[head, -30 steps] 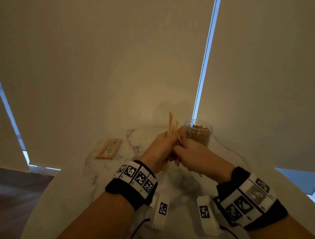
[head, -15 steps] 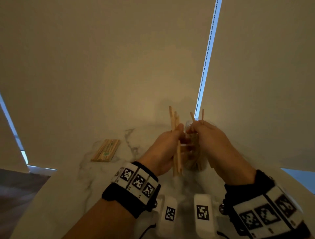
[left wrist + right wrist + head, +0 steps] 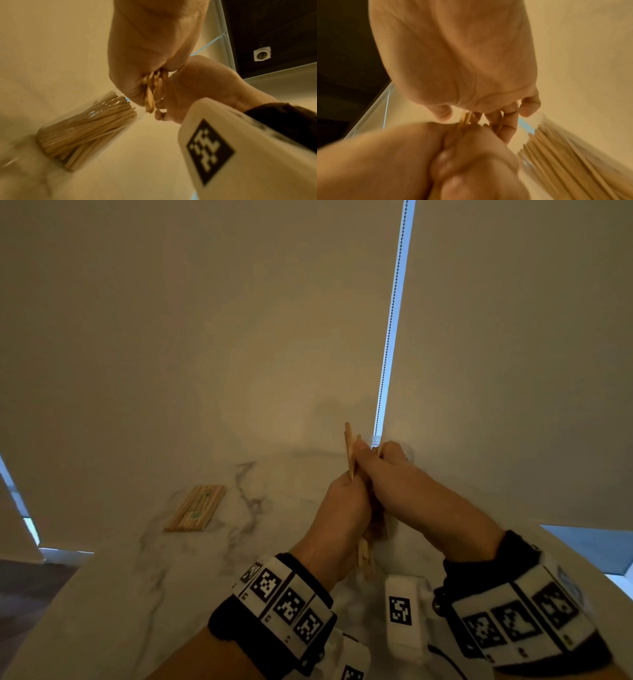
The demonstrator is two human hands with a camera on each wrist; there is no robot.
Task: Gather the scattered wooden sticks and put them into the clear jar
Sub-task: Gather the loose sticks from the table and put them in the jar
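Note:
My left hand [image 3: 346, 501] grips an upright bundle of wooden sticks [image 3: 349, 446] above the marble table [image 3: 274, 501]. My right hand [image 3: 376, 460] lies against it, thumb and fingers [image 3: 505, 121] pinching sticks [image 3: 465, 119] at the top of the bundle. The clear jar [image 3: 407, 453] stands just behind the hands, mostly hidden in the head view. In the left wrist view the jar [image 3: 82, 125] is packed with sticks, close below the bundle's lower ends [image 3: 150, 94]. In the right wrist view the jar [image 3: 573, 155] is to the right of my fingers.
A flat pack of wooden sticks [image 3: 195, 510] lies on the table at the left. Roller blinds with a bead chain [image 3: 390, 337] hang right behind the jar. The table's rounded edge [image 3: 68, 594] falls away to dark floor at the left.
Half a second ago my right hand held a couple of sticks over the jar. It has come back left to the bundle, which my left hand has kept gripping.

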